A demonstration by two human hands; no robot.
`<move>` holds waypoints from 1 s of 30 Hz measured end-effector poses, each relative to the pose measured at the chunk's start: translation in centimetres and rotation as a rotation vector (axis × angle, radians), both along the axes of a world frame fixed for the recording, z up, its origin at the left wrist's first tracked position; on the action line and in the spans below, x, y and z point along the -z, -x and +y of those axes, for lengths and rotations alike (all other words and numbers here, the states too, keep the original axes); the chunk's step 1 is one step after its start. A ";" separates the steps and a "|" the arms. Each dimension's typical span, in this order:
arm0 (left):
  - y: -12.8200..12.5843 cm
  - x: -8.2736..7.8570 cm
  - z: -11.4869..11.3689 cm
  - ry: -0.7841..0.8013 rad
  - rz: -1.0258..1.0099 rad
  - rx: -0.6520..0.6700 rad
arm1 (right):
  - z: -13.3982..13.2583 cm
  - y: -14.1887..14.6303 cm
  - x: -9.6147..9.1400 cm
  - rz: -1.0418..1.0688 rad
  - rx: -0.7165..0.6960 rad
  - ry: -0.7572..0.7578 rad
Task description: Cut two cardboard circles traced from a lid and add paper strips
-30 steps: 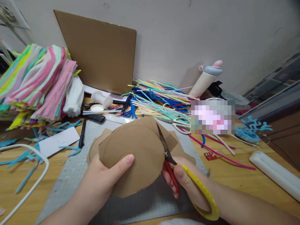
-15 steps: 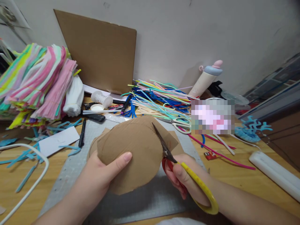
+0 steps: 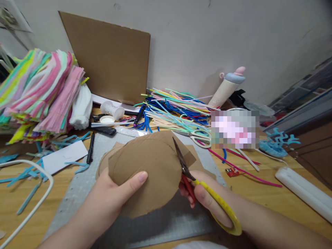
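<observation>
The left hand (image 3: 111,195) pinches a rounded piece of matte brown cardboard (image 3: 147,173), thumb flat on top, holding it above a grey gridded cutting mat (image 3: 166,221). To its right, the right hand (image 3: 207,199) grips yellow-and-red-handled scissors (image 3: 197,180), whose dark steel blades bite into the cardboard's curved edge. Beyond the hands lie a tangle of fuzzy coloured pipe cleaners (image 3: 176,110) and pale-handled spare scissors (image 3: 199,138). A flat cardboard sheet (image 3: 109,58) leans against the wall.
</observation>
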State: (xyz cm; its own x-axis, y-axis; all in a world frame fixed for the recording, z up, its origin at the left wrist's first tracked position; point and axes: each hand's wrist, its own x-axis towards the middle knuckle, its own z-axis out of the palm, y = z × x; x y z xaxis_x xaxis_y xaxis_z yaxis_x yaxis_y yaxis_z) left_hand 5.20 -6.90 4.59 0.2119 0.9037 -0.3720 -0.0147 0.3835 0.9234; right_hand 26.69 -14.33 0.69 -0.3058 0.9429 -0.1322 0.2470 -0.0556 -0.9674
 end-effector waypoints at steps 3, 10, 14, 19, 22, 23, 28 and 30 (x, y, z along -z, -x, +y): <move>0.0 0.1 0.0 0.011 0.002 0.017 | -0.3 0.2 0.2 0.029 0.025 0.032; 0.1 0.0 0.0 0.015 0.005 0.010 | -0.2 0.5 -0.9 -0.004 0.023 0.105; 0.1 -0.2 0.1 0.002 -0.007 0.026 | -0.1 0.5 -1.8 -0.043 0.018 0.153; 0.4 -0.2 0.3 -0.014 0.027 0.014 | -0.1 0.5 -1.9 -0.065 0.043 0.166; 0.5 -0.2 0.5 -0.006 0.035 0.001 | 0.0 0.5 -1.5 -0.059 0.052 0.158; 0.5 -0.2 0.5 0.000 0.036 0.000 | 0.0 0.5 -1.5 -0.051 0.054 0.159; 0.7 -0.3 0.8 0.015 0.018 0.011 | 0.1 0.4 -1.4 0.042 0.070 0.203; 0.9 -0.4 0.9 0.028 0.024 0.021 | 0.2 0.4 -1.5 0.052 0.072 0.220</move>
State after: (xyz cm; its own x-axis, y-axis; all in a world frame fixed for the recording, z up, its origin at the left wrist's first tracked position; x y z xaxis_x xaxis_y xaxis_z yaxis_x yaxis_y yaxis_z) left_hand 4.30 -6.03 4.97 0.2218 0.8883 -0.4022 0.0155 0.4092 0.9123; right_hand 26.24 -14.18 2.21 -0.2509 0.9127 -0.3225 0.1851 -0.2817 -0.9415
